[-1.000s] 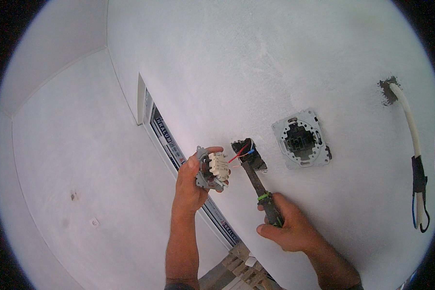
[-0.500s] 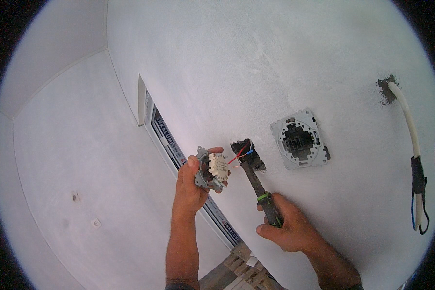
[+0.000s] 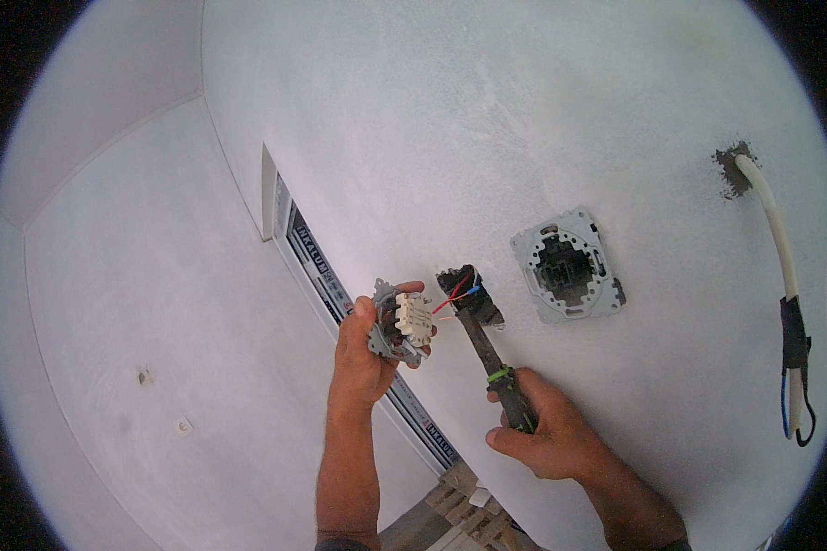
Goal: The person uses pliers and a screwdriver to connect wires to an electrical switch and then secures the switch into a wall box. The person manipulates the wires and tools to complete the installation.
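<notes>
My left hand (image 3: 358,354) is closed around a grey-framed switch mechanism (image 3: 413,317) with a cream body, held left of the square wall opening (image 3: 480,287). Thin red, blue and pale wires (image 3: 459,296) come out of the opening toward the mechanism; where they end is too small to tell. My right hand (image 3: 542,427) grips a dark tool (image 3: 501,376) with a green band, its long flat dark end angled up into the lower edge of the opening. To the right, a second mounted mechanism (image 3: 565,271) has a grey plate and dark centre.
A white cable (image 3: 770,211) hangs from a rough hole at the far right, wrapped in dark tape lower down. A long window or door frame (image 3: 314,259) runs diagonally behind my left arm. Pallet-like wood (image 3: 478,523) shows at the bottom centre. A plastered wall (image 3: 129,294) fills the left.
</notes>
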The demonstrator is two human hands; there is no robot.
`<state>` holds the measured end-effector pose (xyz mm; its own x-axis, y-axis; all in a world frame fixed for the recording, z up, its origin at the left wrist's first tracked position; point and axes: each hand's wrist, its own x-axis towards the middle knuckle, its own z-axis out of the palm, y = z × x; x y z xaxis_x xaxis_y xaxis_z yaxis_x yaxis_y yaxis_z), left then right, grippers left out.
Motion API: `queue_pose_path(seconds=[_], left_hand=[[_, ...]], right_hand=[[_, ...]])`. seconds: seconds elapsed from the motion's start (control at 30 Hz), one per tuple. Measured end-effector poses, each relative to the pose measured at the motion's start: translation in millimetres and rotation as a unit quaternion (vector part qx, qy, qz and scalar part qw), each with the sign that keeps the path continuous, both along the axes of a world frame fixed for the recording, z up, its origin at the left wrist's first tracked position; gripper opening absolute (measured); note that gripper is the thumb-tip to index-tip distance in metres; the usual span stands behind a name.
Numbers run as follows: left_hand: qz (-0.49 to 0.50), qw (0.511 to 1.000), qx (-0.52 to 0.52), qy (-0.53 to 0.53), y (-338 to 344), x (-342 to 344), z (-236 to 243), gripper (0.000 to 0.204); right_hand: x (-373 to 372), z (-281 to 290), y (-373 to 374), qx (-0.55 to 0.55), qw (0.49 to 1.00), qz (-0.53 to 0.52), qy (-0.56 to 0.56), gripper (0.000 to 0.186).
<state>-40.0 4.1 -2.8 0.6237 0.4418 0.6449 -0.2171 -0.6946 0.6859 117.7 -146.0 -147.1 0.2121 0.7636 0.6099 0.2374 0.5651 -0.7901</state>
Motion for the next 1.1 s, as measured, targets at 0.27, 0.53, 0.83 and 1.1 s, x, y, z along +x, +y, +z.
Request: queue_pose_path(seconds=[0.27,0.53,0.83,1.1], left_hand=[[-0.010,1.000,-0.010,-0.019,2.8,1.7,-2.7,0.093],[-0.031,0.998,0.025,-0.048,-2.2,1.8,-4.2,0.096],[-0.046,0.994,0.070,-0.068,10.9,-6.8,-7.2,0.091],[-0.033,0.990,0.115,-0.080,5.3,-6.3,-12.7,0.111]], right_hand=[[0.1,-1.1,-0.7,0.006,1.000,-0.003,-0.006,0.045],[-0.4,0.8,-0.4,-0.012,1.000,-0.011,-0.007,0.049],[0.1,0.8,-2.6,-0.015,1.000,0.002,-0.004,0.052],[-1.3,-1.8,-0.1,0.009,1.000,-0.017,-0.014,0.046]])
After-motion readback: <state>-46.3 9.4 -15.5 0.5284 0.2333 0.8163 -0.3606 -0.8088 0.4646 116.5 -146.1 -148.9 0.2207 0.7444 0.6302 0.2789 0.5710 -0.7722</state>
